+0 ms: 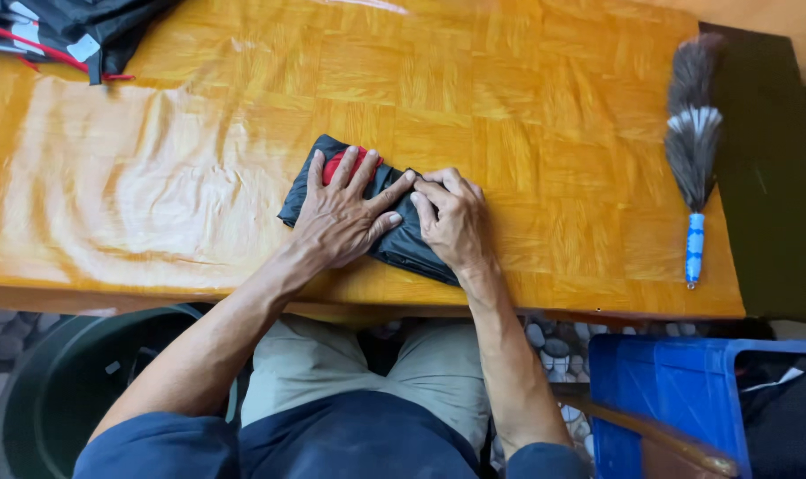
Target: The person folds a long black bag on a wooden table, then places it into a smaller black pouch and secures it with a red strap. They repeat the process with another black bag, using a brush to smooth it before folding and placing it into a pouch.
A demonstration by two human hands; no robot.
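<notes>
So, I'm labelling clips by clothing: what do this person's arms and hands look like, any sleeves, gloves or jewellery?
Both forearms are bare from above the elbow down. Dark navy blue short sleeves show at the upper arms. The left hand and right hand wear no gloves, and no rings, watch or wristbands show. The fingernails are short and unpainted.

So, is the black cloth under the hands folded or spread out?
Folded. The black cloth is a small thick bundle on the wooden table, pressed by the left hand and right hand.

folded black-and-red cloth bundle (381, 208) | flat | table's near middle
</notes>
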